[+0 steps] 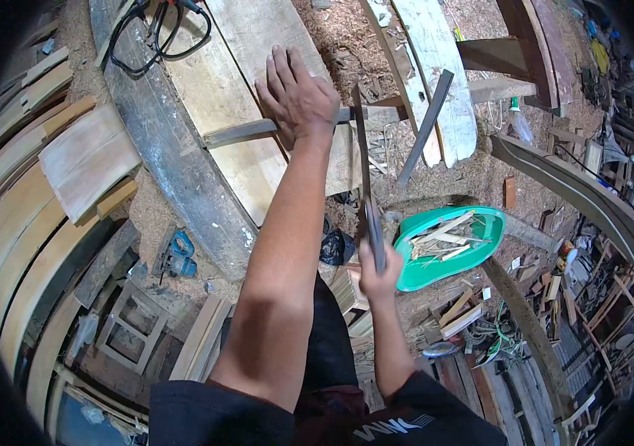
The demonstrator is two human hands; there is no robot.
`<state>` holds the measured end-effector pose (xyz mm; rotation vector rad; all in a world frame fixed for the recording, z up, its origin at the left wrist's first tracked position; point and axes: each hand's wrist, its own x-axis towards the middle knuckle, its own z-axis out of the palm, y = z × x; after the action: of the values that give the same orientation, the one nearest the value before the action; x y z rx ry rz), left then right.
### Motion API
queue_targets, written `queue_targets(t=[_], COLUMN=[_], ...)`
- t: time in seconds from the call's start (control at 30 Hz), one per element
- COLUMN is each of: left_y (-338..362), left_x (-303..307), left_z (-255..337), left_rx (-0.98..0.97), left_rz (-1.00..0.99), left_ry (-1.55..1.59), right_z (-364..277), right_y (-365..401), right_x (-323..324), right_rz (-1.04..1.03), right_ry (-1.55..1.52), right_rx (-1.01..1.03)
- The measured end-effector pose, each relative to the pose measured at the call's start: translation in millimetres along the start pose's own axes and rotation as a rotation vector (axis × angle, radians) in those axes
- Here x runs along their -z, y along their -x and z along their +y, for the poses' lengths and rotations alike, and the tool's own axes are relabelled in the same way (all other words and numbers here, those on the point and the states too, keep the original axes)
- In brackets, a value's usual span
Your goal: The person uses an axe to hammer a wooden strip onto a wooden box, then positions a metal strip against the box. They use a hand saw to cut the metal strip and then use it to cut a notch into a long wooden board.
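Observation:
My left hand lies on a narrow wooden strip that crosses the wide boards of the bench, its fingers stretched forward over the wood. In my right hand is the handle of a handsaw, fingers wrapped round it. The long blade, seen nearly edge-on, points away from me and crosses the strip just right of my left hand. Whether the blade cuts into the strip cannot be made out. Another dark strip lies at an angle to the right.
A green tub of wood scraps stands beside my right hand. A blue power tool sits on the floor at left. A black cable lies at the bench's far left. Stacked boards line the left side; sawdust and offcuts litter the floor.

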<state>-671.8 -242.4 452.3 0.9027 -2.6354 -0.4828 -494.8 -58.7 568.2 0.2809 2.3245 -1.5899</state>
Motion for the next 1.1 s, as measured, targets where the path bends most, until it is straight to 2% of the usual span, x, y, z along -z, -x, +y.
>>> queue_targets(t=[0.1,0.17,0.27,0.4,0.5,0.63,0.7,0.83,0.93,1.0,1.07,1.1], left_y=[1,4,2,1,2,1,4,1,2,1,2,5], left_x=[-2,-1,1,0,-7,-3,-1,0,-1,-1,0,-1], left_z=[-1,-1,0,0,-4,-1,-2,0,0,0,0,-1], left_rx=[-0.027,-0.022,-0.017,-0.015,-0.028,-0.03,-0.026,-0.032,-0.023,-0.037,-0.029,-0.028], left_rz=[0.066,0.056,0.054,0.033,0.069,0.085,0.073,0.064,0.036,0.046,0.049,0.049], left_ry=[-0.021,-0.024,-0.026,-0.014,-0.027,-0.01,-0.042,-0.037,-0.075,-0.051,-0.025,-0.017], right_z=[7,17,-1,10,22,0,1,14,10,24,3,5], right_y=[20,-27,-78,0,20,-70,-76,17,12,-34,-81,-72], right_x=[5,-10,-26,0,8,-27,-28,2,10,-6,-24,-22], right_rz=[-0.011,-0.041,-0.039,-0.038,-0.014,-0.031,-0.047,0.012,-0.011,-0.04,-0.073,-0.068], right_ry=[-0.036,-0.018,-0.051,0.08,-0.039,-0.014,-0.078,0.014,-0.031,-0.073,-0.042,-0.033], right_rx=[-0.081,-0.06,-0.1,0.071,0.037,-0.024,-0.074,0.056,-0.05,-0.049,-0.008,-0.043])
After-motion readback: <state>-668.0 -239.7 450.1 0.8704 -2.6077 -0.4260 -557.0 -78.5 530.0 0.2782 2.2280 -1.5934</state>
